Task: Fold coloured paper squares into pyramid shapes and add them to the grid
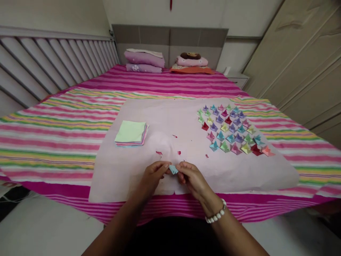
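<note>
Between my two hands is a small piece of folded light-blue paper (173, 169), held just above the front part of a large pale sheet (165, 117). My left hand (156, 172) pinches its left edge between thumb and fingers. On the other side, my right hand (190, 176) grips the paper's right edge, its lower fingers curled under. A white bead bracelet (216, 216) circles the right wrist. Several small folded paper pieces (224, 146) in many colours stand in rows on the sheet at the right. To the left lies a stack of square coloured papers (131, 132), pale green on top.
Small dark-red marks or scraps (159, 153) dot the sheet beyond my hands. Underneath is a bed with a striped cover (66, 131). Folded bedding (145, 60) sits by the headboard (170, 35); a slatted rail (66, 57) runs along the left.
</note>
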A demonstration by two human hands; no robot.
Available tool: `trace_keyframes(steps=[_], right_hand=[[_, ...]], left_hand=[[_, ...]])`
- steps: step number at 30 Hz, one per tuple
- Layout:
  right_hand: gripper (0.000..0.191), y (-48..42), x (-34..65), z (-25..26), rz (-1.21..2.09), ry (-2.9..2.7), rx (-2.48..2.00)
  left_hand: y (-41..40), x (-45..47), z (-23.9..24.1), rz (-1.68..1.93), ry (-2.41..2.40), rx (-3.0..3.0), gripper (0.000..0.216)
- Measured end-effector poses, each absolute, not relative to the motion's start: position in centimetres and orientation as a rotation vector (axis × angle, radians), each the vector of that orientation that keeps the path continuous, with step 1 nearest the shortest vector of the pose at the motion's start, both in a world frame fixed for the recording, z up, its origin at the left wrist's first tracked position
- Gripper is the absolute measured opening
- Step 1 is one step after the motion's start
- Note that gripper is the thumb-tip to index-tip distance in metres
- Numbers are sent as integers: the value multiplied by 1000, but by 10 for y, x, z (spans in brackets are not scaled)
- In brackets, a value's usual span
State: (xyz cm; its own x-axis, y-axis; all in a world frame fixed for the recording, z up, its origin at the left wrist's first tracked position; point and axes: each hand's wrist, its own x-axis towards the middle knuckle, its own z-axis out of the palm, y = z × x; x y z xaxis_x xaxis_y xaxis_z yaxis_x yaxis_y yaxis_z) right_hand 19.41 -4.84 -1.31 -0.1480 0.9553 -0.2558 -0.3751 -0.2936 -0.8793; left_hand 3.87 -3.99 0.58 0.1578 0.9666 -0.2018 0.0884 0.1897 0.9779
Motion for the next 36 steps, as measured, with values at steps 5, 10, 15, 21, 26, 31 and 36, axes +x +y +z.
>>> trace_keyframes(steps=[5, 10, 15, 21, 26, 31, 36], right_hand=[[34, -40, 193, -5, 1727, -721, -951], [33, -35, 191, -4, 1753, -714, -946], [35, -25, 196, -10, 1755, -813, -981], [38, -9, 203, -21, 1712, -920, -1030], [40, 7, 206, -34, 1590, -1035, -1098], [33, 21, 215, -47, 1249, -1143, -1185], [13, 26, 217, -54, 939, -1305, -1108]], left_hand=[[-36, 30, 13, 1218, 1179, 1677, 8], [-30, 28, 15, 1127, 1103, 1927, 10], [-15, 27, 9, 1056, 1062, 1964, 6], [8, 30, -5, 1017, 1017, 2062, 6], [26, 41, -18, 981, 1022, 2067, 5], [43, 44, -28, 1015, 1102, 2002, 3], [55, 45, -41, 1048, 1150, 1972, 4]])
